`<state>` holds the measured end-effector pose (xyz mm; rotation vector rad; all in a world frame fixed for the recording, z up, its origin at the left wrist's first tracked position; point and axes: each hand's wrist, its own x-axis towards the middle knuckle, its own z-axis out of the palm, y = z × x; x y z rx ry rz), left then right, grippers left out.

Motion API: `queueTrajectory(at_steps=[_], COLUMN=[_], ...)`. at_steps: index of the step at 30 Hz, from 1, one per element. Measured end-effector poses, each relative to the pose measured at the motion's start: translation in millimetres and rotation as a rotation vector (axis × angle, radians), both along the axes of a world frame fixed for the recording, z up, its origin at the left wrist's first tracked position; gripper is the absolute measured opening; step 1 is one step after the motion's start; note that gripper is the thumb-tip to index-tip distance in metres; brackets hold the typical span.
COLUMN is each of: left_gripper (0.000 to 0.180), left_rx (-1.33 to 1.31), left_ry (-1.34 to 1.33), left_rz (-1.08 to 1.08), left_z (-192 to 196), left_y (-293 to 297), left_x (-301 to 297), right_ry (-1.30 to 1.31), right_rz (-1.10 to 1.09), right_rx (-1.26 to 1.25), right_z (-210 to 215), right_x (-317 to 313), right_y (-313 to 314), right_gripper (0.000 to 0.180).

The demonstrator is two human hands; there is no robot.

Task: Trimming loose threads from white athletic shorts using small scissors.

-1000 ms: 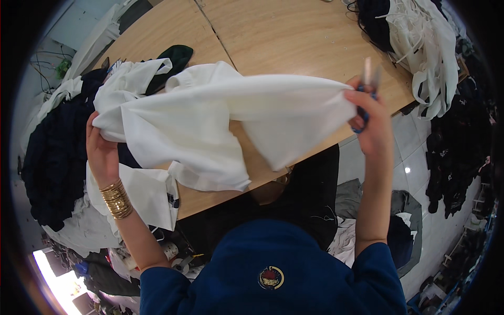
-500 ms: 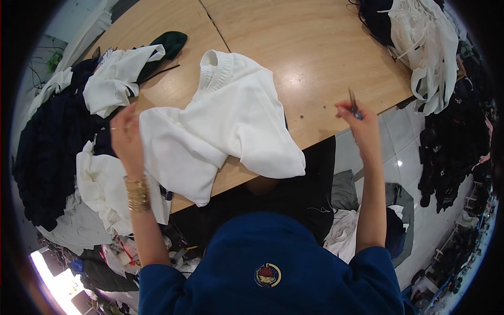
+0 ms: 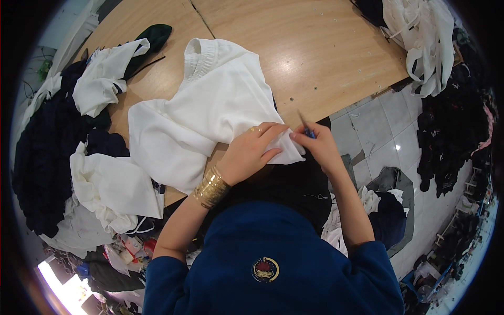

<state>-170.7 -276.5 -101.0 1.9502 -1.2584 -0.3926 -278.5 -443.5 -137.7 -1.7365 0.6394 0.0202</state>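
**Garment's down on the table, both hands now at one corner**

So a second ago the white garment (image 3: pixel 210 113) was held up in the air, stretched between both hands. Half a second ago it had dropped onto the table (image 3: pixel 325 47) with the hands apart on either side. Now it lies spread over the near edge of the table, collar end pointing far, and both hands have closed in on its near right corner, which hangs a bit over the edge.

Left hand (image 3: pixel 252 149) lies flat on the cloth, fingers mostly straight, pinning the corner rather than gripping it. There's a gold cuff (image 3: pixel 211 187) on that wrist. Right hand (image 3: pixel 315 144) is pinched shut on a small blue-handled tool (image 3: pixel 306 127), the thin tip sticking up toward the far side; it's touching the cloth edge right next to the left fingertips. Can't tell exactly what the tool is, snips or a ripper maybe.

My read: the shaking-out and laying-down part is done, and fine work on that corner is what's in hand now.

Around it: dark clothes (image 3: pixel 42 157) and white pieces (image 3: pixel 105 79) piled left, more white stuff (image 3: pixel 420 42) far right.
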Motion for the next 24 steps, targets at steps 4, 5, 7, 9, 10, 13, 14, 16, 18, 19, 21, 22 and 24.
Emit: queueTrajectory(at_steps=[4, 5, 7, 9, 10, 13, 14, 16, 18, 19, 21, 22, 24], left_gripper=[0.017, 0.017, 0.008, 0.008, 0.008, 0.007, 0.007, 0.008, 0.01, 0.011, 0.013, 0.014, 0.016], left_rx=[0.021, 0.02, -0.116, -0.151, -0.184, -0.273, -0.276, -0.33, -0.364, -0.392, -0.398, -0.398, -0.411], left_ry=[0.134, 0.129, 0.232, 0.405, 0.584, 0.673, 0.666, 0.528, 0.551, 0.583, 0.661, 0.749, 0.773], left_rz=[0.07, 0.069, 0.189, 0.266, 0.344, 0.368, 0.375, 0.432, 0.519, 0.596, 0.613, 0.62, 0.622], left_z=[1, 3, 12, 19, 22, 34, 37, 42, 48, 51, 51, 51, 50], left_y=[0, 2, 9, 23, 31, 46, 49, 55, 66, 73, 84, 89, 97], left_x=[4, 6, 11, 20, 25, 34, 33, 32, 38, 41, 44, 44, 44], right_ry=[-0.049, -0.053, -0.062, -0.248, -0.253, -0.265, -0.269, -0.338, -0.343, -0.341, -0.332, -0.317, -0.302], right_rz=[-0.147, -0.167, -0.184, -0.322, -0.318, -0.376, -0.367, -0.379, -0.359, -0.353, -0.317, -0.293, -0.292], right_rx=[0.399, 0.444, 0.488, 0.35, 0.352, 0.52, 0.523, 0.499, 0.469, 0.437, 0.433, 0.427, 0.432], right_z=[40, 48, 51, 48, 51, 68, 70, 73, 78, 79, 79, 79, 81], right_x=[12, 12, 15, 17, 17, 20, 22, 26, 28, 29, 31, 32, 35], right_y=[4, 6, 9, 11, 9, 7, 10, 13, 14, 14, 16, 17, 19], right_gripper=[0.015, 0.014, 0.014, 0.013, 0.013, 0.012, 0.012, 0.011, 0.011, 0.011, 0.011, 0.011, 0.012])
